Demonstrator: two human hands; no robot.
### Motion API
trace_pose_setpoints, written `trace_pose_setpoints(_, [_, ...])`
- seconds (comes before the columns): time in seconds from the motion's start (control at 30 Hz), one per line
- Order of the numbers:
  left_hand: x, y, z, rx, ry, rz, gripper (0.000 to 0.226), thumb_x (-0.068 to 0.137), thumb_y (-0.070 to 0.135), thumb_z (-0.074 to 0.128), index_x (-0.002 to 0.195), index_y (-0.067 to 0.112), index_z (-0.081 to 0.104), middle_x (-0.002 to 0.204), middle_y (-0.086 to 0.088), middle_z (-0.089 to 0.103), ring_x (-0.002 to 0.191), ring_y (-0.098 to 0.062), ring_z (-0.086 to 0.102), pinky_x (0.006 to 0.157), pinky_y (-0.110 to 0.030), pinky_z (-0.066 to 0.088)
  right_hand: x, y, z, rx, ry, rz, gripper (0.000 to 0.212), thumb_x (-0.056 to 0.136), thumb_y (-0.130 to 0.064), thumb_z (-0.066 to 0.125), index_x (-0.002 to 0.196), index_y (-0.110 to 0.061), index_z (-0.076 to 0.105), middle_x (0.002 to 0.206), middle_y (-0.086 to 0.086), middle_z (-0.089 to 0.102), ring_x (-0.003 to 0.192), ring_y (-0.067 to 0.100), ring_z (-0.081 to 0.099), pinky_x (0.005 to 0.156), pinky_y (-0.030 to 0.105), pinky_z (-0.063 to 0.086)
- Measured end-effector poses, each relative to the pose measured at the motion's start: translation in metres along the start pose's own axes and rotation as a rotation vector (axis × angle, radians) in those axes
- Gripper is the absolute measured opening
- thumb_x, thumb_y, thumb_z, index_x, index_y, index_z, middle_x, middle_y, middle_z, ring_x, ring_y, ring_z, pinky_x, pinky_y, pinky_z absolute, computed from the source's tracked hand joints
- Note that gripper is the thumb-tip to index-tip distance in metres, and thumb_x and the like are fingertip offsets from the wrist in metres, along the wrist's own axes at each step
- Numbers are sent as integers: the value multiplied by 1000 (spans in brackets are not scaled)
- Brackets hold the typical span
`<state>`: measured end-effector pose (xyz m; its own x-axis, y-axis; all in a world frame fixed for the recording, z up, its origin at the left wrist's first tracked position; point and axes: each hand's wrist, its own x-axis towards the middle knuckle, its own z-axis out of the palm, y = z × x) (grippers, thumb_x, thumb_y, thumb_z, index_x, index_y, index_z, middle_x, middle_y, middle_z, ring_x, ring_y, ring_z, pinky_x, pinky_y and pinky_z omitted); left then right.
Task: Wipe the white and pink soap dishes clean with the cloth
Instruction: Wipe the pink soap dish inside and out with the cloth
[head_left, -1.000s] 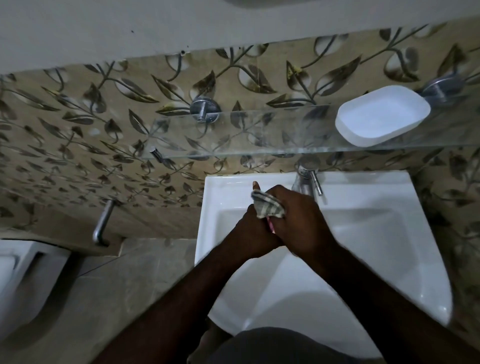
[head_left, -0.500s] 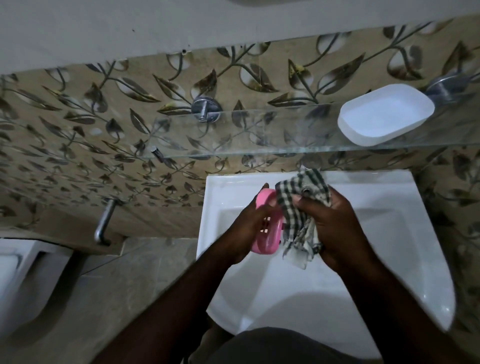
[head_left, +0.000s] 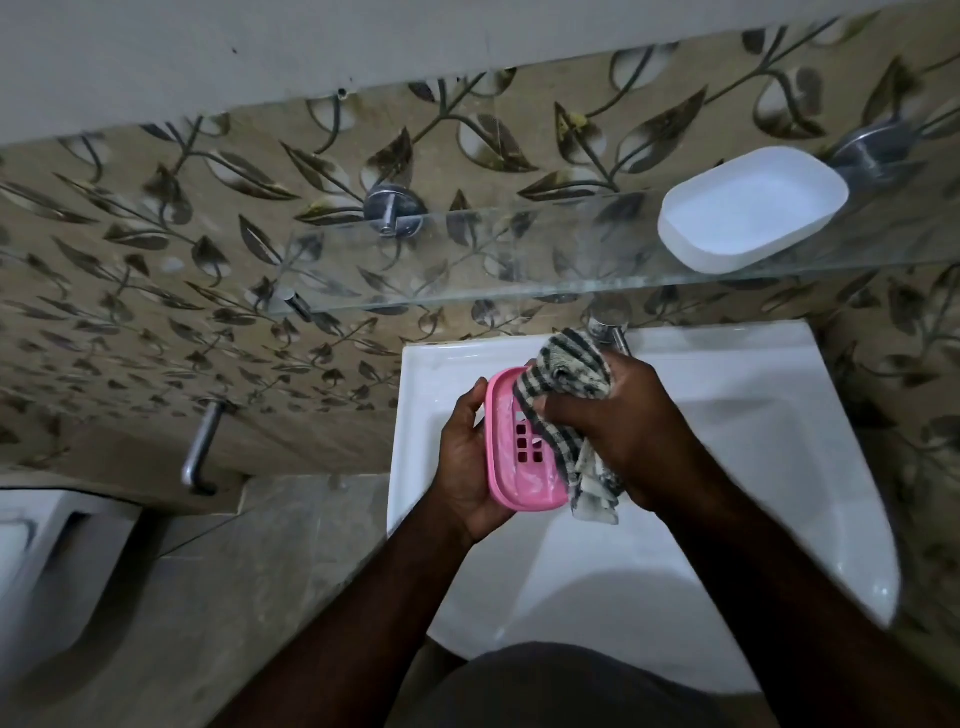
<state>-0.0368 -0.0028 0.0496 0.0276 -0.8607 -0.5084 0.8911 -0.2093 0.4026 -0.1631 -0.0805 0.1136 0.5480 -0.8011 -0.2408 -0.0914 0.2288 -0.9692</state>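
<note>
Two jobs: my left hand (head_left: 467, 462) grips the slotted pink plastic soap dish (head_left: 519, 460) steady; my right hand (head_left: 631, 431) clutches the checked fabric cloth (head_left: 566, 374) to wipe inside.

Bathroom — washbasin (head_left: 779, 467), glass shelf (head_left: 467, 291), toilet (head_left: 47, 561).

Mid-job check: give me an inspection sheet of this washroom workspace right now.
Surface: white ceramic sink, held things above its basin.
Job's things: pink slotted plastic soap dish, pale smears inside; striped grey-and-white cloth pressed into it; white plastic soap dish upright on the glass wall shelf.
Clutter: nothing seen.
Hands: left hand grips the pink dish; right hand grips the cloth.
Cables: nothing seen.
Surroundings: leaf-patterned wall tiles, metal tap, metal rail at left.
</note>
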Motion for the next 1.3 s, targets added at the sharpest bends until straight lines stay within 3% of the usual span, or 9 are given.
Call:
trace_pose_setpoints(0.23, [4, 0, 12, 72, 32, 100, 60, 93, 54, 37, 106, 10, 75, 108, -14, 72, 99, -25, 70, 82, -34, 56, -3, 5, 30, -20, 24, -10, 17, 75, -7, 71, 90, -15, 72, 82, 4, 76, 78, 21, 73, 79, 48, 59])
trace_pose_setpoints(0.43, [4, 16, 6, 105, 5, 135, 56, 83, 62, 45, 111, 24, 73, 109, -18, 68, 96, -30, 66, 92, -42, 49, -22, 8, 24, -330, -203, -52, 7, 77, -6, 71, 80, -12, 72, 73, 6, 73, 67, 16, 70, 68, 35, 57])
trace_pose_setpoints(0.63, [2, 3, 21, 145, 12, 163, 57, 92, 53, 41, 114, 10, 71, 119, -16, 68, 110, -27, 66, 89, -37, 54, 6, -10, 28, 194, 9, 25, 8, 81, -3, 71, 88, -6, 73, 85, 13, 75, 81, 30, 73, 80, 45, 59])
trace_pose_setpoints(0.83, [-1, 26, 12, 315, -43, 140, 79, 59, 70, 72, 103, 4, 74, 98, -18, 72, 89, -26, 71, 83, -36, 56, -16, 1, 21, -151, -306, 7, 7, 79, -1, 72, 84, -6, 71, 82, 22, 72, 73, 29, 70, 75, 45, 56])
trace_pose_setpoints(0.93, [0, 21, 24, 308, -6, 168, 62, 78, 61, 57, 103, 8, 75, 104, -18, 72, 95, -27, 71, 81, -37, 58, 0, -8, 18, 125, -182, 107, 8, 80, 1, 70, 88, -1, 71, 88, 25, 72, 81, 37, 71, 81, 53, 57])
trace_pose_setpoints(1.03, [1, 12, 32, 273, -9, 203, 59, 91, 54, 44, 123, 9, 63, 126, -17, 64, 116, -28, 62, 99, -41, 49, 8, -20, 22, 386, -41, 74, 11, 83, 0, 69, 93, -4, 71, 88, 16, 75, 82, 31, 73, 78, 42, 58])
trace_pose_setpoints(1.17, [-3, 31, 29, 361, 17, 215, 69, 80, 62, 48, 116, 5, 64, 101, -16, 73, 91, -26, 71, 80, -37, 59, -8, -4, 22, -61, -187, -127, 7, 80, -3, 73, 81, -10, 73, 78, 7, 74, 72, 17, 70, 70, 33, 57])
trace_pose_setpoints(1.23, [-2, 38, 23, 500, 75, 259, 74, 77, 66, 59, 123, 7, 62, 109, -19, 71, 95, -30, 70, 86, -42, 57, -13, 11, 17, -353, -304, -228, 10, 82, -13, 72, 74, -14, 68, 71, 2, 68, 65, 14, 63, 63, 32, 54])
trace_pose_setpoints(1.3, [-1, 33, 24, 595, 139, 266, 71, 78, 59, 59, 128, 9, 60, 115, -20, 69, 96, -32, 69, 87, -42, 56, -10, 21, 7, -742, -403, -426, 15, 81, -16, 58, 89, -23, 69, 87, -1, 67, 80, 20, 65, 70, 37, 54])
